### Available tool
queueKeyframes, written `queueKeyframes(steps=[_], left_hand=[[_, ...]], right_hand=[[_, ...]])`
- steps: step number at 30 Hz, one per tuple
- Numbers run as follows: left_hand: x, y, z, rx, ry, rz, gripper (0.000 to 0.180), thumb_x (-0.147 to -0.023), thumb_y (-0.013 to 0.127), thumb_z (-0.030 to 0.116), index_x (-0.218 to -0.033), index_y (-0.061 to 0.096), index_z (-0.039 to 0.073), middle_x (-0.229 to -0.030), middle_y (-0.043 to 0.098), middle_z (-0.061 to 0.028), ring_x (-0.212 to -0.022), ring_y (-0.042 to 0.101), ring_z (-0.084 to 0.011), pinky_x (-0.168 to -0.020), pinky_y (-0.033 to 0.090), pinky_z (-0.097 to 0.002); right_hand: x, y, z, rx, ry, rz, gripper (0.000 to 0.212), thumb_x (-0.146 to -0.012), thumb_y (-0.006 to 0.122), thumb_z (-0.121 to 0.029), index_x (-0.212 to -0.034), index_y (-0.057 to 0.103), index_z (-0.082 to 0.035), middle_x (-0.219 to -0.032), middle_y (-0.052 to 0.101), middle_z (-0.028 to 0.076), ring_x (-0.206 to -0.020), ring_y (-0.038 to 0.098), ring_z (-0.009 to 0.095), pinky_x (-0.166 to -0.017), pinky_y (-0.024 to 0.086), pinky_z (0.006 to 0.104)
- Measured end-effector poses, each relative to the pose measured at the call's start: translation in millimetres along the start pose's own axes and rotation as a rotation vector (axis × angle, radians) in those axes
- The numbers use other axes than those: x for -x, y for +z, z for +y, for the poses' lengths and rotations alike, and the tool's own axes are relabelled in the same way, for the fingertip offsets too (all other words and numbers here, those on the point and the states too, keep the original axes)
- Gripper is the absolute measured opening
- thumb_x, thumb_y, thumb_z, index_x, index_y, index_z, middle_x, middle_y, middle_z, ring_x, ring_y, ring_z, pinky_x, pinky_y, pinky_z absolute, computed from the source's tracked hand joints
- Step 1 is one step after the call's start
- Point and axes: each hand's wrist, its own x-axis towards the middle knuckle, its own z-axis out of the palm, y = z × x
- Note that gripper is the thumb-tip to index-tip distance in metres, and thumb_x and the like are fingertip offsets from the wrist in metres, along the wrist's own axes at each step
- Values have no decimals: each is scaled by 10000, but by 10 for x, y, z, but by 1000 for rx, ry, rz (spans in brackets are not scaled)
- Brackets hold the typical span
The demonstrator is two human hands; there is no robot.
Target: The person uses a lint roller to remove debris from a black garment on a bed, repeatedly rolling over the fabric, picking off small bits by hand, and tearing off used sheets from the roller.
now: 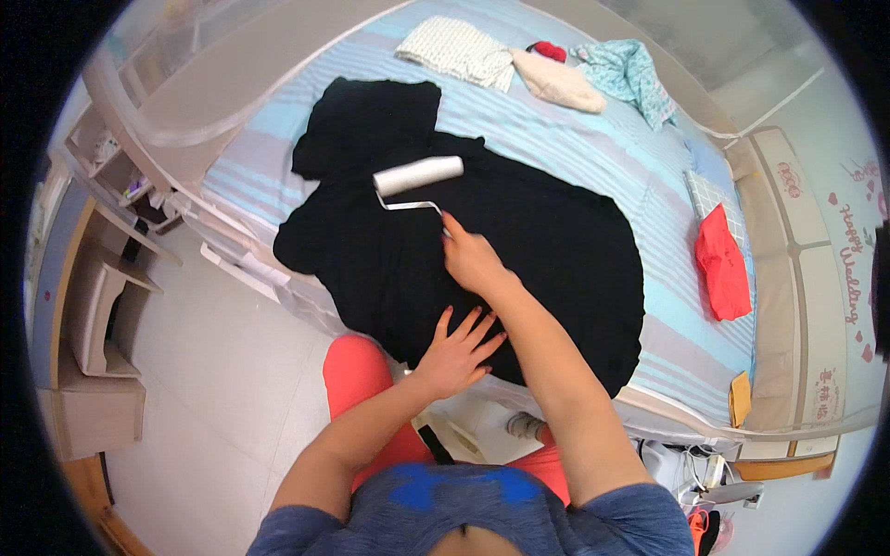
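Observation:
A black garment (547,241) lies spread across the bed, one part of it laid out toward the far left. My right hand (475,259) is closed round the handle of a lint roller (419,174), whose white sticky roll rests on or just over the black cloth; I cannot tell which. The roller's bent metal arm shows between the roll and my fingers. Near the front edge of the bed, my left hand (458,352) lies flat on the garment with fingers spread, holding nothing.
Striped blue bedding (324,69) covers the bed. At its far side lie a white patterned cloth (456,51), a beige cloth (558,82) and a teal patterned garment (630,76). A red cloth or bag (721,264) sits at the right. Shelves (107,306) stand left.

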Motion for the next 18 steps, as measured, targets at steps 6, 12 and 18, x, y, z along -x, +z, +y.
queueKeyframes(steps=[6,12,18], left_hand=[[37,30,-1,-4,-22,-30,591,-845,618,397,-1382,477,194,-1507,334,-127,-1405,274,-297,-1099,133,-630],[76,41,25,-44,-67,-12,607,-813,659,379,-1373,491,215,-1506,345,-113,-1406,284,-292,-1104,124,-617],[-82,28,105,-63,-28,-55,600,-836,634,399,-1389,474,228,-1521,316,-107,-1419,253,-288,-1104,130,-623]], right_hand=[[-149,-412,-121,-224,-75,138,401,-979,463,-179,-1369,438,-91,-942,648,282,-840,644,457,-692,524,459],[2100,-713,595,-116,121,218,506,-950,490,-89,-1442,371,-97,-967,635,311,-923,648,438,-768,535,439],[578,-571,1340,23,267,156,464,-958,459,-188,-1405,395,-79,-938,631,317,-875,625,472,-761,503,519]])
